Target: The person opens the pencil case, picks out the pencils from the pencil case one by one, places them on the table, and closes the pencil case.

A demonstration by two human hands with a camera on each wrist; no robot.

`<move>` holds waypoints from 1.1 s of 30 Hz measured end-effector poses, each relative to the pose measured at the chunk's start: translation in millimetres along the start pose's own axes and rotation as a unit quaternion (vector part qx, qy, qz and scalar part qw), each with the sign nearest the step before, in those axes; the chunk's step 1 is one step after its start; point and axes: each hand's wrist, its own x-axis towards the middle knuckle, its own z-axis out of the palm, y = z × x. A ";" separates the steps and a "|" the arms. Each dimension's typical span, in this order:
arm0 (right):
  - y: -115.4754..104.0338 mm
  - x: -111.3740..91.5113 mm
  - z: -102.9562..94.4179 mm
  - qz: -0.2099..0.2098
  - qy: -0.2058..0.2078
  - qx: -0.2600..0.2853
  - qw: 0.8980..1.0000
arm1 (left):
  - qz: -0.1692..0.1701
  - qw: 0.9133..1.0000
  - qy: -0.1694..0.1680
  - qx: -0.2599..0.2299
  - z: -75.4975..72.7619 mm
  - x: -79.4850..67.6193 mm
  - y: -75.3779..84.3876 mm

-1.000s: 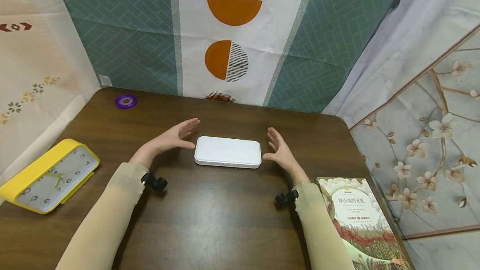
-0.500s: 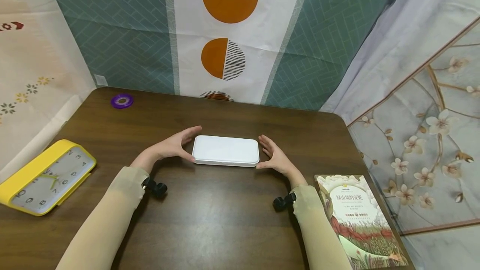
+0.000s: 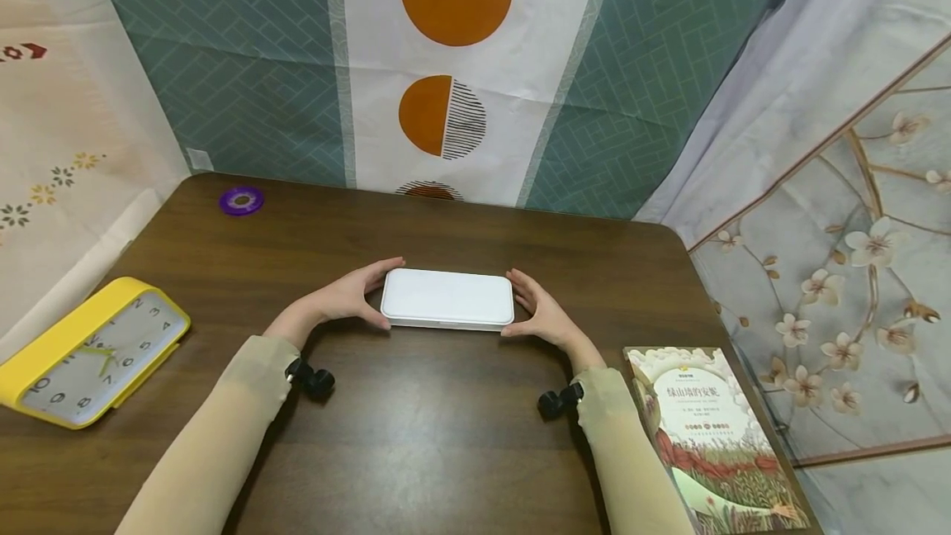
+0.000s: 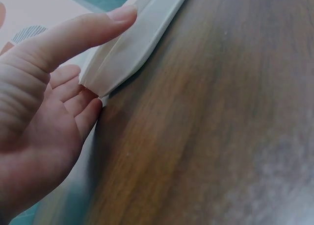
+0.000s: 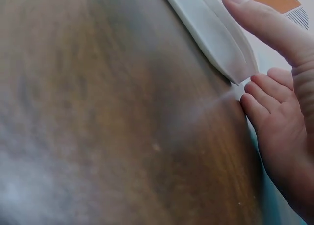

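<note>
A flat white rectangular case [image 3: 447, 299] with rounded corners lies on the brown table [image 3: 416, 436]. At its left end, my left hand [image 3: 345, 297] grips it, thumb along the front edge and fingers round the back corner. Mirroring that, my right hand [image 3: 548, 316] holds the right end with its thumb in front and fingers behind. The left wrist view shows the thumb over the side of the case [image 4: 130, 53] and the fingertips at its end. In the right wrist view, the fingertips meet the end of the case [image 5: 206, 34].
A yellow clock [image 3: 100, 353] stands at the left. The purple ring-shaped object [image 3: 241, 201] lies near the back left corner. At the right edge is an illustrated book [image 3: 713, 436]. Patterned cloth [image 3: 275, 64] hangs behind the table.
Both hands have moved inward from beside the case and taken hold of its two ends. The case stays about where it was; the head view has shifted slightly.
</note>
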 end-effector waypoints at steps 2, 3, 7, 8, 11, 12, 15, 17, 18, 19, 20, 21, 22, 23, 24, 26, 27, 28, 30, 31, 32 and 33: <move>1.6 -0.4 0.5 -0.003 0.000 0.001 1.000 | -0.003 1.000 0.002 0.001 0.5 0.3 0.3; 2.4 -0.5 1.0 -0.004 0.001 0.003 1.000 | -0.002 1.000 0.002 0.001 0.8 0.3 0.6; 2.5 -0.4 3.3 -0.006 0.008 0.010 1.000 | 0.003 1.000 0.007 0.012 0.7 0.5 0.3; 2.8 -0.5 3.7 -0.007 0.010 0.009 1.000 | 0.004 1.000 0.008 0.016 0.8 0.6 0.3; 3.1 -1.5 5.1 -0.002 0.018 0.007 1.000 | 0.005 1.000 0.008 0.025 1.2 1.2 -0.2; 3.3 -1.7 5.5 0.000 0.021 0.005 1.000 | 0.005 1.000 0.008 0.026 1.4 1.4 0.1; 4.2 -1.6 6.4 0.002 0.027 0.001 1.000 | 0.006 0.999 0.008 0.034 1.7 1.7 -0.1; 4.5 -1.1 7.0 0.000 0.031 -0.004 1.000 | 0.004 0.999 0.012 0.043 1.9 1.5 -0.5; 4.3 -1.0 7.3 0.000 0.032 -0.007 0.999 | 0.003 0.999 0.014 0.047 2.0 1.4 -0.8; 0.6 -1.7 8.1 -0.001 0.034 -0.011 0.999 | 0.001 0.999 0.016 0.050 2.2 1.3 -1.0; -3.2 -2.7 9.0 -0.001 0.036 -0.014 0.999 | 0.000 0.998 0.018 0.054 2.4 1.2 -1.2; -7.3 -3.8 9.7 0.000 0.037 -0.016 0.999 | -0.002 0.998 0.020 0.058 2.4 1.2 -1.6; -11.4 -5.0 10.6 -0.001 0.039 -0.020 0.999 | -0.004 0.998 0.022 0.060 2.4 1.1 -1.7; -15.3 -6.1 11.3 0.000 0.040 -0.021 0.999 | -0.004 0.998 0.023 0.061 2.4 1.1 -1.8; -18.8 -7.0 12.0 0.001 0.041 -0.022 0.999 | -0.005 0.998 0.023 0.062 2.2 1.0 -1.5; -22.7 -8.2 12.7 0.002 0.043 -0.021 0.999 | -0.007 0.998 0.023 0.063 1.9 0.8 -1.3; -22.6 -8.3 12.7 0.003 0.043 -0.022 0.999 | -0.007 0.998 0.023 0.065 1.7 0.7 -1.1; -22.6 -8.4 12.9 0.003 0.044 -0.025 0.999 | -0.008 0.998 0.023 0.066 1.6 0.5 -0.7; -22.8 -8.7 13.0 0.007 0.044 -0.028 0.999 | -0.011 0.997 0.022 0.069 1.4 0.5 -0.3; -23.0 -9.0 13.1 0.008 0.044 -0.031 0.998 | -0.011 0.997 0.022 0.070 1.3 0.6 -0.4; -23.1 -9.3 13.2 0.010 0.045 -0.035 0.998 | -0.013 0.997 0.022 0.071 1.4 0.6 -0.2; -23.3 -9.5 13.4 0.011 0.045 -0.037 0.998 | -0.014 0.997 0.022 0.074 1.4 0.7 -0.1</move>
